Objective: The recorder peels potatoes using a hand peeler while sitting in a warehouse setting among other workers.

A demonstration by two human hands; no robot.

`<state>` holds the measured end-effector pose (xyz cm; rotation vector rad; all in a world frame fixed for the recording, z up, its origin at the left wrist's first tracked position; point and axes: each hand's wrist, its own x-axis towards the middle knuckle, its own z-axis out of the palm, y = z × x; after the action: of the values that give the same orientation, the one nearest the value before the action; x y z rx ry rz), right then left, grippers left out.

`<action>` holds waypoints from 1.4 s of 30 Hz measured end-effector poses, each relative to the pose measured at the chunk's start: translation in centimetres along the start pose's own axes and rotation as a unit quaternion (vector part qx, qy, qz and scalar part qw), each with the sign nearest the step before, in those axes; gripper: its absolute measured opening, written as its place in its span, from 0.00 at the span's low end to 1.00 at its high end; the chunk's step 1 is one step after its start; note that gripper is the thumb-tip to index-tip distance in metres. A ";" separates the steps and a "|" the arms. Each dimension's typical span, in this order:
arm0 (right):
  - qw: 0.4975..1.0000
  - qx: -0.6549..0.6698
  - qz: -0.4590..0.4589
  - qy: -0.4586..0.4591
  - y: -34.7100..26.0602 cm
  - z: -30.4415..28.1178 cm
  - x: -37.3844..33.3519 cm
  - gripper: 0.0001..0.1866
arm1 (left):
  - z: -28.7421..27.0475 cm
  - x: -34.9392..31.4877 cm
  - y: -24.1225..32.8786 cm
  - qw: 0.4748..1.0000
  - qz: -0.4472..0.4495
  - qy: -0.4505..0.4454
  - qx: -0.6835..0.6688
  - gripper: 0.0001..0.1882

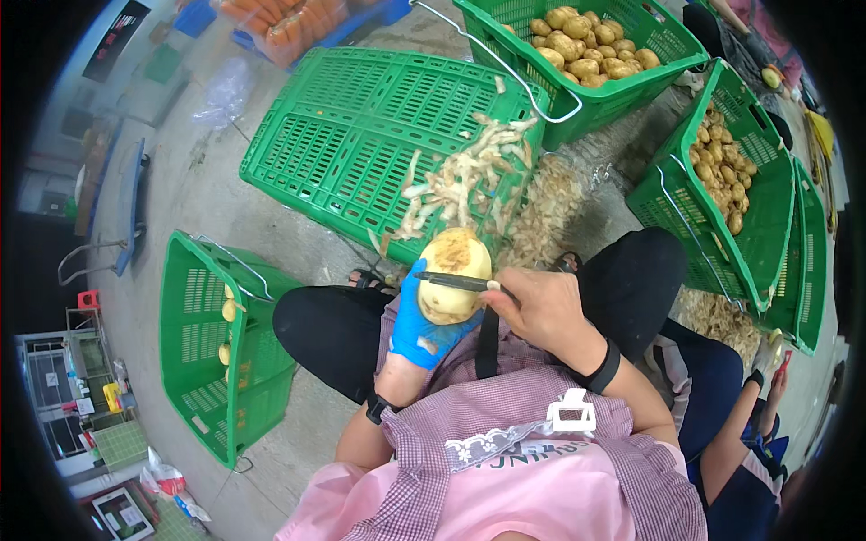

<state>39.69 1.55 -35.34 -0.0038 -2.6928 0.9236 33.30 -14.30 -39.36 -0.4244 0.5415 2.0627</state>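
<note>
My left hand (419, 334), in a blue glove, grips a large potato (458, 311) from below and the left. Most of the potato is pale and peeled, with a brown, rough patch at its upper end. My right hand (555, 307), bare, is closed round the handle of a dark peeler (442, 280). The peeler's blade lies across the middle of the potato. Just beyond, pale peelings (474, 171) are heaped on an upturned green crate (338, 126). More peelings (546, 203) cover the floor beside it.
A green crate (194, 379) at left holds peeled potatoes (227, 311). Unpeeled potatoes fill crates at far right (564, 122) and right (776, 261). Carrots (284, 22) lie at the far left. Close on my right, a co-worker's hand (767, 352) is near a red tool (783, 365).
</note>
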 end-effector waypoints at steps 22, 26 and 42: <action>0.999 -0.023 -0.045 -0.021 -0.4 -0.7 -0.5 0.14 | -0.7 -1.2 -1.0 0.999 0.014 0.020 -0.020 0.28; 0.995 -0.039 -0.075 -0.044 -1.0 -0.5 -0.8 0.14 | -1.5 -1.3 -1.3 0.996 0.062 -0.050 0.042 0.28; 0.987 -0.065 0.147 -0.016 3.7 3.1 1.1 0.14 | 0.3 -0.8 2.0 0.993 0.052 0.078 0.070 0.25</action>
<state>37.41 2.75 -39.52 -0.4273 -2.8259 0.8286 31.96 -15.58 -38.27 -0.4844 0.8128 2.0857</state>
